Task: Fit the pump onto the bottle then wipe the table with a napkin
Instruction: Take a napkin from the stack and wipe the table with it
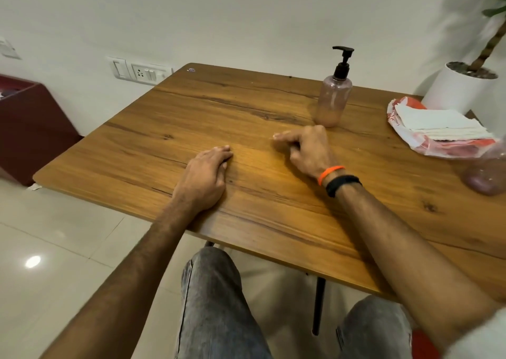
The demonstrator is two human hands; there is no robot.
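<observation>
Hands first: the left hand [208, 171] lay palm down on the bench [169, 128], fingers straight and pressed together, flat against the wood and holding nothing. The right hand [306, 150] sat just to its right, loosely curled, knuckles up, forefinger and thumb stretched out toward the left with the tips close together, and nothing in its grip either. An orange band [330, 173] and a black band [342, 183] circled the right wrist.

Just beyond the right hand, near but not touching, the bottle [332, 101] stood upright on the bench, clear and pinkish, with a little pale liquid at the bottom. The black pump [342, 63] was seated on its neck, nozzle pointing left.

Further right, a stack of white napkins [438, 124] rested on a red-and-white plastic wrapper [427, 146] near the bench's far right edge. A blurred clear object [486, 172] sat at the right margin; what it was could not be told. Behind the napkins stood a white plant pot [457, 87].
</observation>
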